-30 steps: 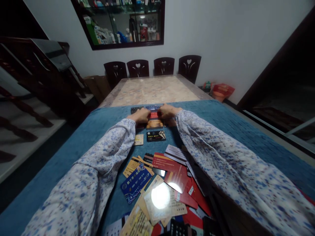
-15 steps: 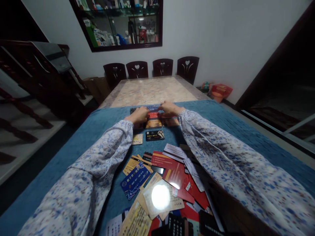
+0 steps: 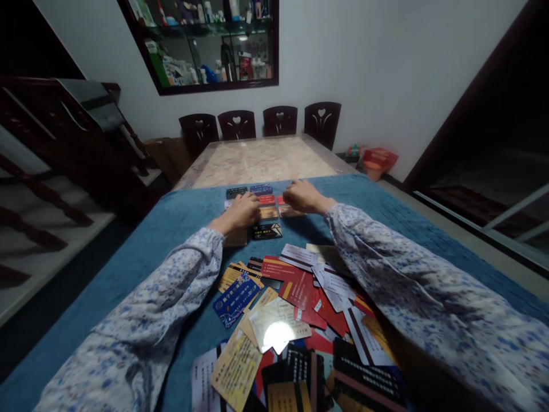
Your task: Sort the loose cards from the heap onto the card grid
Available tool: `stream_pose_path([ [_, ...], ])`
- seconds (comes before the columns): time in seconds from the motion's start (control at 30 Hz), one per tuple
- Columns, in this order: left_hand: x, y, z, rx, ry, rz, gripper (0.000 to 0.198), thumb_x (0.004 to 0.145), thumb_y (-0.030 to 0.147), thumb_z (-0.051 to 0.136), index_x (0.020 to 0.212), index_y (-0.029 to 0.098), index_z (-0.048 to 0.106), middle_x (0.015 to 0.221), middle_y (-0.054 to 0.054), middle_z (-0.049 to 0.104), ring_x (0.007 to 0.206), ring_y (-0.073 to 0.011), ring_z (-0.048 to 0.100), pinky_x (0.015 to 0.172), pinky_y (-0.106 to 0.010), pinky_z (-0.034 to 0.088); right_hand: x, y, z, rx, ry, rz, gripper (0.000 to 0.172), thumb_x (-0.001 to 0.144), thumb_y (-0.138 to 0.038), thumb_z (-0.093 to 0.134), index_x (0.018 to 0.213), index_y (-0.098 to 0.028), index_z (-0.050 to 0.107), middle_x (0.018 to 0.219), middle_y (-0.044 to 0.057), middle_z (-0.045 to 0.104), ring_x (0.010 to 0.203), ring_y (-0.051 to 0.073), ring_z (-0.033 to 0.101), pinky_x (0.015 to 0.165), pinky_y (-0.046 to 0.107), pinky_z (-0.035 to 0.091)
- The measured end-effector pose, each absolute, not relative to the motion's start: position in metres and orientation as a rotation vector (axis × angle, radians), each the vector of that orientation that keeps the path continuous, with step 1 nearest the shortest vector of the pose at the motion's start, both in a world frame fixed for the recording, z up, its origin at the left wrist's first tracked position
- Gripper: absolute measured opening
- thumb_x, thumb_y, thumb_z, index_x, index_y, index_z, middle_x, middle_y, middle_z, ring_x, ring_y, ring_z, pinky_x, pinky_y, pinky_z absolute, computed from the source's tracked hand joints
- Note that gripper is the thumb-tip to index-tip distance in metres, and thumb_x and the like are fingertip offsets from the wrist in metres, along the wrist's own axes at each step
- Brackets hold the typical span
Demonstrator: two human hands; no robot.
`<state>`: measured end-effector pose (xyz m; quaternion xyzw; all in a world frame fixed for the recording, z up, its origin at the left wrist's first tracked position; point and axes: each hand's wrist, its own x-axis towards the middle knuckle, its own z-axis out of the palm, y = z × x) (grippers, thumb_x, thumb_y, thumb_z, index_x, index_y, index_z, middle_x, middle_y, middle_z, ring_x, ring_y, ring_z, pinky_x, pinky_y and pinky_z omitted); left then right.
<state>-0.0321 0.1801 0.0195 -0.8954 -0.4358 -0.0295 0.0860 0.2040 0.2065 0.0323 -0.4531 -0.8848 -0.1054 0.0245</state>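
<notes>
Palm down, my left hand (image 3: 240, 212) reaches over the left part of a laid-out set of cards, its fingers bent but not gripping. My right hand (image 3: 303, 196) is curled at the right side of that set, near an orange card (image 3: 290, 212), with nothing visible in it. Between the hands lie a red card (image 3: 267, 199) and an orange-gold card (image 3: 268, 213). Behind them are a blue card (image 3: 261, 189) and a dark card (image 3: 237, 192). A black VIP card (image 3: 266, 231) lies in front. My left hand partly covers a tan card (image 3: 235, 238).
Nearer me, a loose heap of overlapping cards includes a blue card (image 3: 237, 300), a cream card (image 3: 278, 326) and red cards (image 3: 295, 289). A blue cloth (image 3: 171, 229) covers the near part of the table (image 3: 266, 157). Several dark chairs (image 3: 279, 121) stand behind.
My hands have moved apart. The left shifted left and slightly nearer me; the right moved right, uncovering the red and orange cards. The view has tilted slightly.
</notes>
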Motion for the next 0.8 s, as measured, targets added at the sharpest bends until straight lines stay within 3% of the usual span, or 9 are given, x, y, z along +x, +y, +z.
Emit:
stream_pose_path([
  [0.33,-0.021,0.132,0.004,-2.716,-1.121,-0.242,0.031,0.095,0.01,0.05,0.118,0.016,0.069,0.134,-0.014,0.067,0.13,-0.0304,0.051,0.102,-0.047,0.044,0.219,0.15,0.031,-1.412,-2.727,-0.274,0.027,0.096,-0.019,0.05,0.099,-0.017,0.077,0.107,0.014,0.076,0.103,0.026,0.054,0.073,0.035,0.029],
  [0.47,-0.014,0.116,-0.005,-2.74,-1.086,-0.286,0.028,0.097,0.011,0.047,0.113,0.016,0.07,0.133,-0.013,0.067,0.133,-0.0305,0.05,0.102,-0.048,0.044,0.223,0.128,0.029,-1.41,-2.713,-0.254,0.027,0.098,-0.022,0.05,0.1,-0.018,0.076,0.11,0.012,0.076,0.104,0.026,0.053,0.074,0.034,0.03],
  [0.8,0.008,0.084,-0.018,-2.823,-1.059,-0.311,0.029,0.101,0.017,0.047,0.123,0.016,0.065,0.135,-0.014,0.067,0.138,-0.0317,0.048,0.105,-0.049,0.044,0.234,0.084,0.026,-1.472,-2.764,-0.133,0.02,0.098,-0.026,0.058,0.104,-0.021,0.076,0.11,0.011,0.076,0.108,0.026,0.055,0.077,0.033,0.032],
])
